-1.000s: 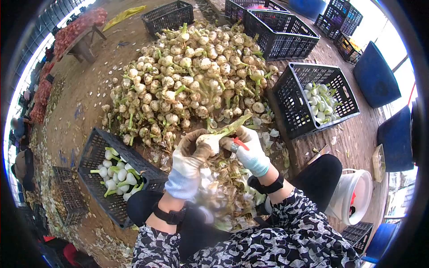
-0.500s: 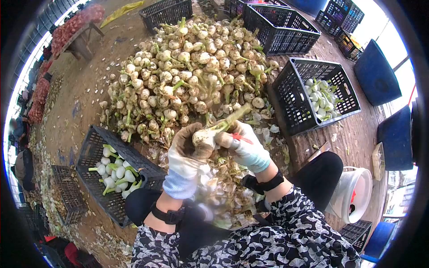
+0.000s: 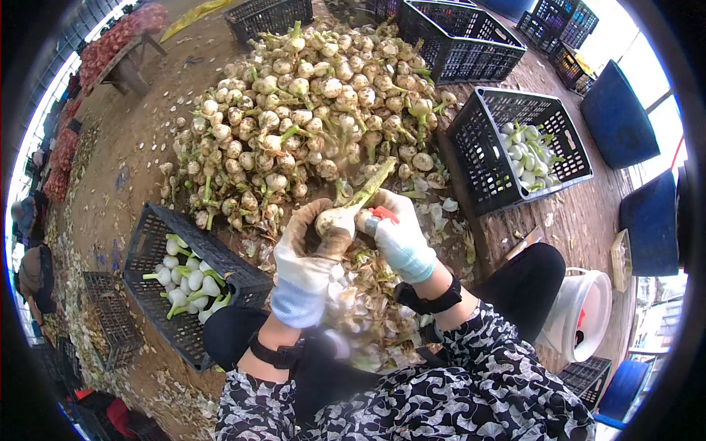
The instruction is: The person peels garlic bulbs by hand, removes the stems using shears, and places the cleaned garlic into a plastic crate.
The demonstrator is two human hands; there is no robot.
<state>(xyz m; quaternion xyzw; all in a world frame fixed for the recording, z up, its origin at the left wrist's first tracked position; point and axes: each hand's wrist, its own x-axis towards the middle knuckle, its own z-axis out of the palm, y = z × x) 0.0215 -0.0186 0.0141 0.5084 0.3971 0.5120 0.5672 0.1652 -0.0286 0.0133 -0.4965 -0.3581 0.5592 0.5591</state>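
Note:
My left hand (image 3: 303, 246), in a soiled white work glove, is wrapped round a garlic bulb (image 3: 338, 218) whose thick green stalk points up and to the right. My gloved right hand (image 3: 403, 241) is closed on a small red-handled tool (image 3: 384, 213), held close against the bulb's right side. The tool's working end is hidden. Beyond my hands rises a large heap of dirty garlic bulbs (image 3: 309, 110) with stalks. Loose papery peelings (image 3: 371, 312) lie below my hands, between my knees.
On my left a tilted black crate (image 3: 246, 279) holds cleaned white bulbs (image 3: 193, 279). To the right, another black crate (image 3: 482, 173) contains trimmed bulbs (image 3: 531, 158). A white bucket (image 3: 573, 316) stands beside my right knee. Blue tubs (image 3: 618, 117) and more crates (image 3: 471, 59) lie farther off.
My right hand has turned and shifted slightly along the bulb's right side. The stalk has tipped more upright. The view has moved a little.

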